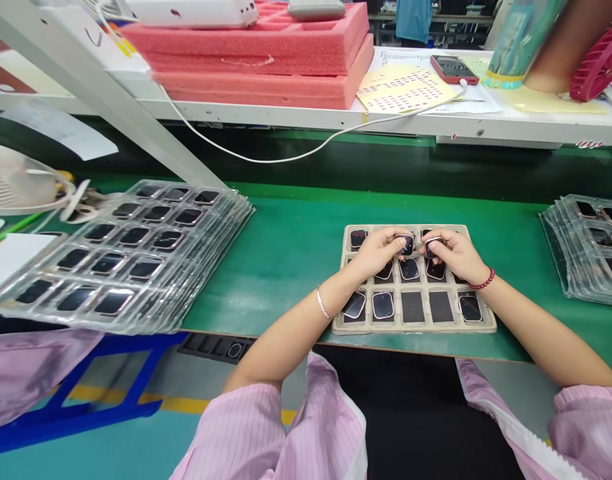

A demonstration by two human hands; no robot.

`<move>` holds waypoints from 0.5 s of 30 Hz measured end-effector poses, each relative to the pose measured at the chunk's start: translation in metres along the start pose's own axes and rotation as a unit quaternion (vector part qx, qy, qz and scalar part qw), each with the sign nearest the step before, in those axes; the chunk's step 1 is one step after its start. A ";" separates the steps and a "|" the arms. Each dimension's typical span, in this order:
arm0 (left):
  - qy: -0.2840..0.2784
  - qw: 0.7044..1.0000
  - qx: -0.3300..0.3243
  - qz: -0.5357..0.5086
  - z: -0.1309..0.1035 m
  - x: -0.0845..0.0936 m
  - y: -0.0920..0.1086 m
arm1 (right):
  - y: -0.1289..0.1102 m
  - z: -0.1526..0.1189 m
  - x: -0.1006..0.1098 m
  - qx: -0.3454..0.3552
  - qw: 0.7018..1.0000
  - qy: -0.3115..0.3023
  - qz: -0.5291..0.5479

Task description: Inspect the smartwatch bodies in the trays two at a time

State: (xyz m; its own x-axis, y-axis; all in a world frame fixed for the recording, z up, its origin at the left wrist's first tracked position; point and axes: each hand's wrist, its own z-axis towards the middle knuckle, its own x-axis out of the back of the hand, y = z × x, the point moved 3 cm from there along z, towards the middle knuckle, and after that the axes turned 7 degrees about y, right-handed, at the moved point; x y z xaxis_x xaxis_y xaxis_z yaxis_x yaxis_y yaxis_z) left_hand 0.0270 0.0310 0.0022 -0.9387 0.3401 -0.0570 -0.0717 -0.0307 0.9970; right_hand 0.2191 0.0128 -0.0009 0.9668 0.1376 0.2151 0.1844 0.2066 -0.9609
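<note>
Left hand (379, 252) has fingers and thumb closed around a watch face (406, 245), dark glossy glass with a thin metal rim, rounded-square shape. Right hand (456, 255) pinches a second watch face (433, 248), same sort, and both are up over a dull beige molded tray (397, 327) with more sitting in its pockets. That's on a smooth green tabletop (291, 267), with shiny clear plastic trays (159, 293) stacked off to the left. Up on the shelf: spongy red foam (266, 63), plus a yellow sheet (405, 87) whose printed rows are too small to read.
</note>
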 end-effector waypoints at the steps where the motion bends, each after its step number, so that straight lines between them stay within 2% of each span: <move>1: 0.000 1.000 -0.008 0.001 0.000 0.000 0.000 | -0.001 0.000 0.000 0.017 1.000 0.000 -0.011; 4: 0.012 0.999 -0.042 0.024 0.000 0.000 0.000 | -0.003 -0.001 -0.002 0.056 0.998 -0.012 -0.040; 6: 0.015 0.998 -0.050 0.039 0.000 0.000 0.000 | -0.003 -0.001 -0.002 0.047 0.998 -0.028 -0.040; 11: 0.013 0.999 -0.025 0.033 0.001 0.001 0.000 | 0.000 0.001 0.001 -0.015 1.000 -0.015 -0.023; 15: 0.012 1.000 -0.014 0.013 0.002 0.001 0.000 | -0.001 0.000 0.000 0.022 0.999 -0.004 -0.038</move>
State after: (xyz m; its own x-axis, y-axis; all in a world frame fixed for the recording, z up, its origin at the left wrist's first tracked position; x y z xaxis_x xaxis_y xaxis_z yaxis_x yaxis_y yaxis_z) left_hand 0.0268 0.0327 0.0021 -0.9481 0.3162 -0.0326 -0.0561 -0.0654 0.9963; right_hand 0.2188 0.0121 0.0002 0.9490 0.1272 0.2885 0.2490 0.2590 -0.9332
